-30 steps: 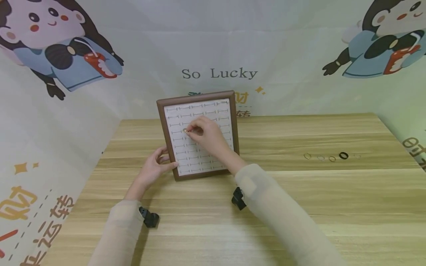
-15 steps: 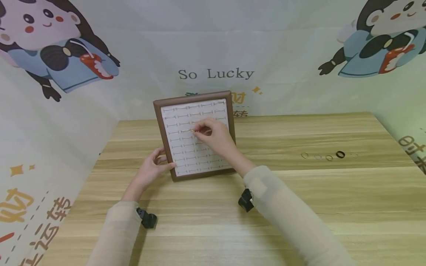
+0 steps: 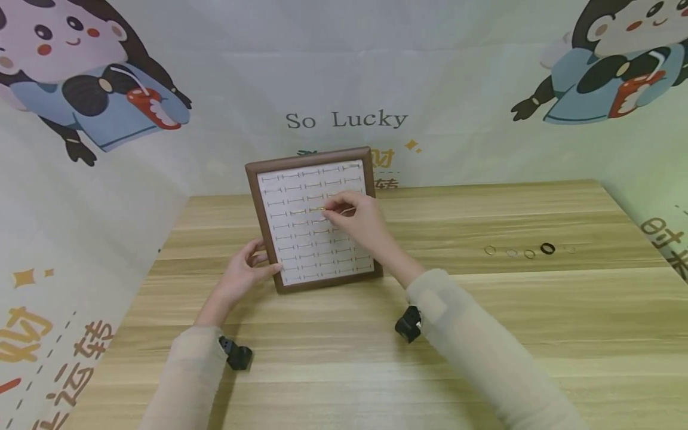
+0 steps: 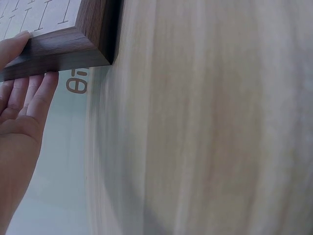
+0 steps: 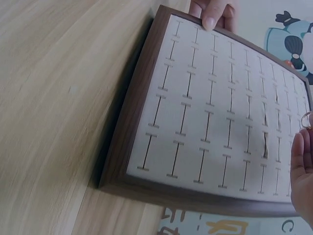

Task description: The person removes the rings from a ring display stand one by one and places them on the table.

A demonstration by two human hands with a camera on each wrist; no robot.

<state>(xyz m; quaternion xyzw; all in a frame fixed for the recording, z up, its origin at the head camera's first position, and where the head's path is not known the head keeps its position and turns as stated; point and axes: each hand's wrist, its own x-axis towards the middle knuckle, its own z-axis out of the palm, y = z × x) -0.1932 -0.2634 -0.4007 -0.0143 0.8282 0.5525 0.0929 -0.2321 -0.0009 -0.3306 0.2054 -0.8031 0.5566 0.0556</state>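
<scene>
A ring display board (image 3: 290, 251) in a brown wooden frame stands tilted on the table, its white face cut with rows of short slits. My left hand (image 3: 243, 275) grips the frame's lower left edge, thumb in front and fingers behind, as the left wrist view also shows. Between thumb and forefinger, my right hand (image 3: 359, 220) pinches a small gold ring (image 3: 322, 208) at a slit in an upper-middle row. In the right wrist view the thin ring (image 5: 305, 120) shows at the fingertips by the right border. Whether it sits in the slit I cannot tell.
On the right of the wooden table (image 3: 484, 334) lie several rings in a loose row, among them a black ring (image 3: 547, 248) and a thin gold ring (image 3: 490, 250). A printed cloth backdrop (image 3: 231, 119) hangs behind and at both sides.
My right hand has slid rightward across the board with the ring, along roughly the same row. The left hand keeps its grip on the frame. The whole view has shifted slightly.
</scene>
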